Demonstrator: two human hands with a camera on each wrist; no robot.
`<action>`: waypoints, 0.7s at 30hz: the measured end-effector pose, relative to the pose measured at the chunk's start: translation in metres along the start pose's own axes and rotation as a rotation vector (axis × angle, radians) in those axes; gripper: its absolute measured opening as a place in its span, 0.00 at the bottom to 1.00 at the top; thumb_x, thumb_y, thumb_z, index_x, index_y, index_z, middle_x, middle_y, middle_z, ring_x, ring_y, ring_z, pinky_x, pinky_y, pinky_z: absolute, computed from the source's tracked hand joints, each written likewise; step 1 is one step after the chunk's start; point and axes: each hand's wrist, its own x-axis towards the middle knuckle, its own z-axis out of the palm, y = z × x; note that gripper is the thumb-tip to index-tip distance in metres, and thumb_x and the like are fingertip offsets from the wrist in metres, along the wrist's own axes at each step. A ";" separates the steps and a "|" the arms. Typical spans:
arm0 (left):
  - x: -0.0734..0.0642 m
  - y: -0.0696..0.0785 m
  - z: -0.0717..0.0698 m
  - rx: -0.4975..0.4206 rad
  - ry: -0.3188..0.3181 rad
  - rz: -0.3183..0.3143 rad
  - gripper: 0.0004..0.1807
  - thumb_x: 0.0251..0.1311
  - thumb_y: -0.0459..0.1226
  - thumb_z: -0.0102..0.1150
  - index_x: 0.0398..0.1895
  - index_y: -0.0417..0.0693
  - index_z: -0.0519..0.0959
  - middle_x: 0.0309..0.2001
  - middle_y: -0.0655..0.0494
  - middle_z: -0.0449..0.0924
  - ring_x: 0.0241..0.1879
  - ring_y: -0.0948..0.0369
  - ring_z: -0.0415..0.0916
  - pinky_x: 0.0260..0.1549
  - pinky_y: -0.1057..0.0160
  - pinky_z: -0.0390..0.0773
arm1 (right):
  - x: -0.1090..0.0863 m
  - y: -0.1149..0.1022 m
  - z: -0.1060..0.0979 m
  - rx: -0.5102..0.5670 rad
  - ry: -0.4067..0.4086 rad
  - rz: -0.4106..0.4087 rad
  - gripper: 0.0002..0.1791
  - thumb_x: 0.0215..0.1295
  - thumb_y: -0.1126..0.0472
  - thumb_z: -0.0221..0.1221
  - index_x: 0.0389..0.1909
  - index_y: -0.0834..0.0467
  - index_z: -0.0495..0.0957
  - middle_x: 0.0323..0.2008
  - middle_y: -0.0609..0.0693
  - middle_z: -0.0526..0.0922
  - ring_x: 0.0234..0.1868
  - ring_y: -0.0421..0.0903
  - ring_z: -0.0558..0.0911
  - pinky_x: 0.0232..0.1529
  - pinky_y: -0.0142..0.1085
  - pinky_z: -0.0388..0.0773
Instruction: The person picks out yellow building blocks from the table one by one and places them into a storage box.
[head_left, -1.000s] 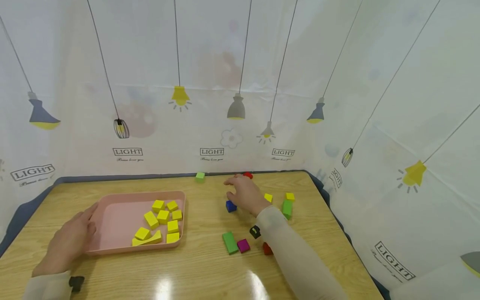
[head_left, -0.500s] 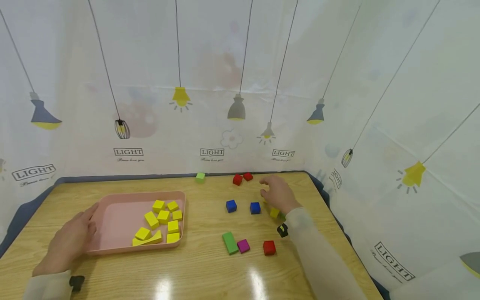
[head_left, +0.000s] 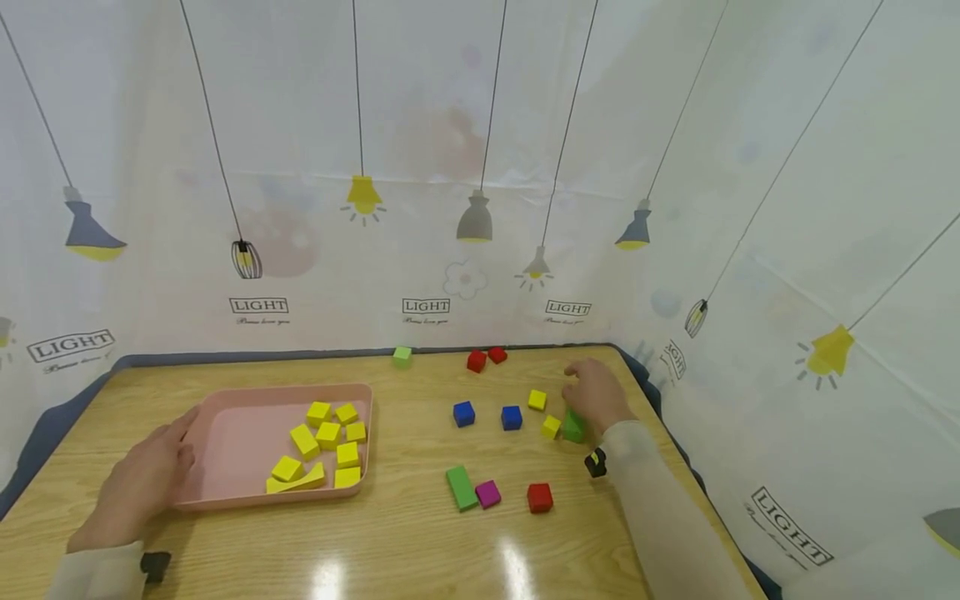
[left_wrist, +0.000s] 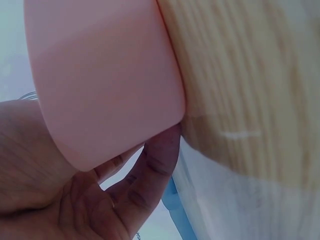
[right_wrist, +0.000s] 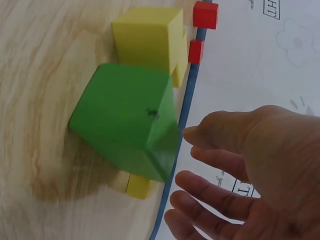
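Observation:
At the left, my left hand [head_left: 142, 475] holds the left side of a pink tray [head_left: 232, 392]; its fingers meet the tray's outer wall [left_wrist: 115, 85] in the left wrist view. Several yellow blocks [head_left: 328, 435] lie in the tray's right half. My right hand [head_left: 596, 393] is above the table at the right, thumb and fingers apart with nothing between them. Just below it is a green block [head_left: 573, 427], with two yellow blocks [head_left: 537, 400] to its left. In the right wrist view another yellow block [right_wrist: 137, 186] shows, partly hidden behind the green one.
Two blue blocks [head_left: 464, 414] lie mid-table. Nearer are a green block [head_left: 461, 488], a magenta cube [head_left: 488, 494] and a red cube [head_left: 540, 498]. Along the back edge sit a light green cube [head_left: 402, 357] and two red blocks [head_left: 476, 361]. A printed curtain [head_left: 420, 233] stands behind.
My right hand has moved right, from over the blue blocks to beside the right-hand green block, uncovering blue, red and yellow blocks. The left hand and tray stay put.

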 end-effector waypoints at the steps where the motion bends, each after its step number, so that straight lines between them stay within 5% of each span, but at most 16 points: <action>1: 0.000 0.000 0.000 0.002 0.001 0.000 0.36 0.82 0.28 0.57 0.87 0.25 0.60 0.73 0.11 0.71 0.67 0.17 0.76 0.64 0.17 0.78 | 0.000 0.002 0.000 0.002 0.000 0.010 0.24 0.82 0.59 0.66 0.73 0.63 0.85 0.75 0.65 0.86 0.76 0.66 0.84 0.78 0.63 0.81; 14: 0.008 -0.010 0.011 0.001 0.022 -0.019 0.37 0.80 0.29 0.58 0.88 0.28 0.62 0.71 0.14 0.75 0.62 0.22 0.81 0.63 0.17 0.78 | 0.000 0.012 -0.003 0.002 -0.035 0.021 0.21 0.82 0.62 0.68 0.67 0.69 0.87 0.69 0.69 0.89 0.67 0.65 0.89 0.70 0.60 0.87; 21: 0.003 -0.002 0.001 -0.001 0.009 -0.005 0.36 0.82 0.28 0.57 0.88 0.25 0.60 0.66 0.14 0.77 0.53 0.27 0.85 0.57 0.20 0.83 | 0.004 0.011 -0.007 0.019 -0.076 0.046 0.17 0.80 0.63 0.71 0.63 0.68 0.90 0.65 0.69 0.91 0.62 0.64 0.90 0.67 0.57 0.89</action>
